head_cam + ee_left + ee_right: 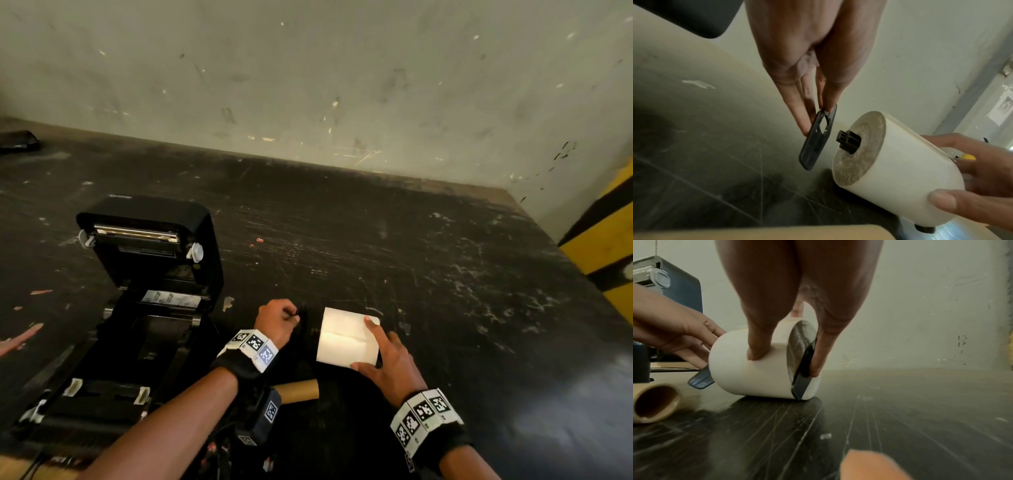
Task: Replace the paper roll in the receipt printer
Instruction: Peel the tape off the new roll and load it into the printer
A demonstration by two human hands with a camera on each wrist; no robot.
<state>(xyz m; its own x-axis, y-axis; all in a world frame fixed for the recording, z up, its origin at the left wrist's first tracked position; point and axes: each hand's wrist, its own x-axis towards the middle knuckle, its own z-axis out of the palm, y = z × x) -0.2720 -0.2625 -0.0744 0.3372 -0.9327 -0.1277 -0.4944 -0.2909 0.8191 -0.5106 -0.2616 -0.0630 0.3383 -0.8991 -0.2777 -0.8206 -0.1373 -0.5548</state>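
The black receipt printer [147, 274] stands at the left with its lid raised and its paper bay showing. To its right my right hand [363, 342] grips the white paper roll [346, 337] on the dark table, thumb on its side [756, 353]. One finger [818, 353] presses a black end plate [803, 369] against the roll's right face. A black spindle end [849, 139] sticks out of the roll's left face. My left hand [818, 120] pinches a second flat black end plate [818, 138] just left of that spindle, not touching it.
An empty cardboard core [298, 394] lies on the table [445, 274] near my wrists. A scuffed wall runs behind the table, with a yellow-and-black striped post [606, 240] at the right. Another hand's fingers [20, 339] show at the left edge.
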